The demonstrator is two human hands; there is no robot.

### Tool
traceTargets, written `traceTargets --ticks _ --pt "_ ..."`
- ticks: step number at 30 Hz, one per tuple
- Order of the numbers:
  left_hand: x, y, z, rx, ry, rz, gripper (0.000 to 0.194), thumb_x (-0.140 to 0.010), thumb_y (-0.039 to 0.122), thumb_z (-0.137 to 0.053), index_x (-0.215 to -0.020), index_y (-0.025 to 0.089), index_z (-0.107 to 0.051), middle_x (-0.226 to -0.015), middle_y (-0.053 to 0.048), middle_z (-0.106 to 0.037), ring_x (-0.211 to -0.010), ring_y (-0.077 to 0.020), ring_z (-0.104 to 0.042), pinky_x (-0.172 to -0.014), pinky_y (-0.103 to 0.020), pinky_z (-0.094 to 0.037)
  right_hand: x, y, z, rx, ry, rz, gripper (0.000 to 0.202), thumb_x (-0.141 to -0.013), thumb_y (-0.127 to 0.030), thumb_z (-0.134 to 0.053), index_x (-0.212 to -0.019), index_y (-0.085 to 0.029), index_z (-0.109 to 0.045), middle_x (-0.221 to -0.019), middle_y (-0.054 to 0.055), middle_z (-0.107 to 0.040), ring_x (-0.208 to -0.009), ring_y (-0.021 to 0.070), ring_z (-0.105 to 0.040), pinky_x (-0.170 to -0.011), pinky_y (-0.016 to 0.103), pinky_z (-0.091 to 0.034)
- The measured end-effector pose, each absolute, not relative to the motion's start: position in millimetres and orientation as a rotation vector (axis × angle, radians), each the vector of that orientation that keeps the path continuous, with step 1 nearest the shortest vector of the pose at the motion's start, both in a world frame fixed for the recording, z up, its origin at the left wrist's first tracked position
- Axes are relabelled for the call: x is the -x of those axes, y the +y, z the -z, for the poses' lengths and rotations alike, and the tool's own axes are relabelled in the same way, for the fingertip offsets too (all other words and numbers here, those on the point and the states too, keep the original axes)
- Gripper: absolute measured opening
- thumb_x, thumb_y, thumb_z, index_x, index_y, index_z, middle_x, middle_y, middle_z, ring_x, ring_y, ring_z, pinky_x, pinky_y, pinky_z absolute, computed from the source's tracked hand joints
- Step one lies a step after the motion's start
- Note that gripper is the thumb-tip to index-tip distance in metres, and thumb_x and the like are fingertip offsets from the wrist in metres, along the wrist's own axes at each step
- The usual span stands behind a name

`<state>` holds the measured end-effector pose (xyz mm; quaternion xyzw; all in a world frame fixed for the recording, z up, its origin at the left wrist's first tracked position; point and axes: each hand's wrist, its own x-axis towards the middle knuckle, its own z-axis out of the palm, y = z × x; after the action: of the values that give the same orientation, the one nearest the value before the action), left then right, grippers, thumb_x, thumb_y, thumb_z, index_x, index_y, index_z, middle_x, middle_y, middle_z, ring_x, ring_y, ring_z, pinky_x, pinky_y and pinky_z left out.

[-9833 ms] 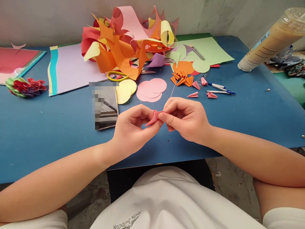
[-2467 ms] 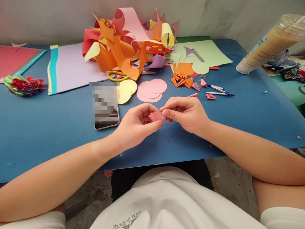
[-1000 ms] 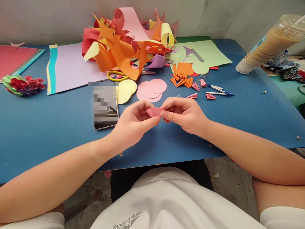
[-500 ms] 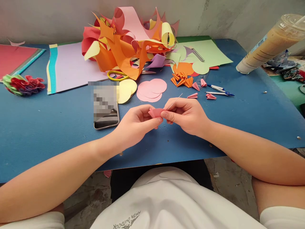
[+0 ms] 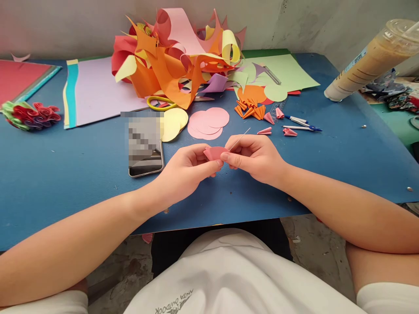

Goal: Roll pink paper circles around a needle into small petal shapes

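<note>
Pink paper (image 5: 213, 153), folded, held up between both hands above the near part of the blue table (image 5: 98, 174). Left hand (image 5: 193, 168): thumb and fingers closed on the paper, its flared edge toward the left fingers. Right hand (image 5: 257, 157): thumb and fingertips pinched together at the paper's right end, a thin stick (image 5: 241, 137) slanting up and right from the grip; whether its lower end meets the paper, cannot tell. Beyond the hands, overlapping pink discs (image 5: 209, 124), with yellow discs (image 5: 174, 124) to their left, beside the phone (image 5: 147, 168), whose upper part is pixelated. Right of the pink discs, a cluster of orange cones (image 5: 251, 109); small pink cones (image 5: 269, 117) lie near it, close to a blue-and-white compass (image 5: 303, 125). Yellow-handled scissors (image 5: 157, 104) partly under a heap of curled scraps (image 5: 176, 54) at the back. Far left, a ruffled paper flower (image 5: 32, 117) in red, green and purple, near a lilac sheet (image 5: 104, 89). Far right, a lidded cup (image 5: 366, 61) of light-brown drink, appearing tilted in this view.
</note>
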<state>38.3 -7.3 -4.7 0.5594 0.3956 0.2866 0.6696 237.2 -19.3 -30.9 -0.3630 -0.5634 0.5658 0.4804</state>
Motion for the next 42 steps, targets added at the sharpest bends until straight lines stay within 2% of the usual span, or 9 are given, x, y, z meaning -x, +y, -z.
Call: traceTargets --ticks 6,11,17,21,29,37,42 --pt "-37.4 -7.4 5.3 -1.266 0.905 -0.637 0.015 -0.078 0.029 -0.081 -0.074 0.019 -0.071 -0.07 0.001 -0.061 -0.069 -0.0126 -0.054 -0.068 -0.026 -0.048 -237.8 -18.3 32.7 0.752 -1.424 -1.365 0.02 -0.077 -0.027 -0.094 -0.086 -0.017 -0.079 -0.079 0.002 -0.074 -0.066 0.0112 -0.065 -0.058 0.023 -0.053" --pt "-37.7 -6.7 6.2 -1.245 0.886 -0.64 0.013 -0.076 0.025 -0.083 -0.075 0.018 -0.072 -0.07 0.002 -0.062 -0.069 -0.0115 -0.053 -0.067 -0.024 -0.048 -237.3 -19.1 31.4 0.814 -1.433 -1.336 0.023 -0.079 -0.035 -0.092 -0.084 -0.017 -0.079 -0.076 0.002 -0.073 -0.063 0.0111 -0.063 -0.056 0.023 -0.052" --pt "-36.4 -5.5 6.3 -1.257 0.864 -0.631 0.013 -0.078 0.02 -0.082 -0.073 0.016 -0.07 -0.07 0.003 -0.062 -0.069 -0.0093 -0.054 -0.066 -0.021 -0.046 -236.5 -20.1 31.6 0.875 -1.392 -1.308 0.03 -0.075 -0.04 -0.095 -0.081 -0.016 -0.077 -0.07 0.0 -0.07 -0.057 0.0095 -0.055 -0.05 0.023 -0.046" --pt "-36.8 -5.6 6.1 -1.257 0.858 -0.636 0.015 -0.079 0.02 -0.081 -0.072 0.016 -0.069 -0.07 0.004 -0.061 -0.068 -0.0088 -0.054 -0.066 -0.021 -0.046 -235.9 -19.7 31.0 0.879 -1.397 -1.297 0.032 -0.075 -0.043 -0.094 -0.081 -0.016 -0.077 -0.07 0.001 -0.071 -0.057 0.0099 -0.055 -0.05 0.024 -0.046" --pt "-36.7 -6.5 8.0 -1.325 0.884 -0.61 0.019 -0.085 0.025 -0.076 -0.072 0.016 -0.065 -0.07 0.003 -0.059 -0.069 -0.0095 -0.054 -0.065 -0.023 -0.044 -236.9 -19.9 31.1 0.893 -1.471 -1.242 0.031 -0.081 -0.043 -0.089 -0.08 -0.016 -0.076 -0.072 0.003 -0.072 -0.06 0.0109 -0.058 -0.053 0.024 -0.047" --pt "-36.6 -7.0 9.6 -1.408 0.931 -0.586 0.018 -0.085 0.027 -0.073 -0.074 0.018 -0.063 -0.07 0.002 -0.056 -0.069 -0.0114 -0.051 -0.06 -0.025 -0.039 -238.9 -19.3 32.4 0.863 -1.493 -1.208 0.022 -0.08 -0.032 -0.091 -0.08 -0.015 -0.077 -0.072 0.001 -0.072 -0.061 0.0097 -0.058 -0.053 0.023 -0.045" --pt "-37.7 -6.5 8.6 -1.44 0.944 -0.584 0.018 -0.085 0.028 -0.072 -0.074 0.018 -0.062 -0.069 0.002 -0.057 -0.068 -0.0117 -0.05 -0.06 -0.026 -0.038 -238.8 -19.5 31.7 0.882 -1.509 -1.191 0.024 -0.081 -0.035 -0.09 -0.079 -0.015 -0.076 -0.071 0.001 -0.071 -0.06 0.0099 -0.057 -0.053 0.024 -0.044"
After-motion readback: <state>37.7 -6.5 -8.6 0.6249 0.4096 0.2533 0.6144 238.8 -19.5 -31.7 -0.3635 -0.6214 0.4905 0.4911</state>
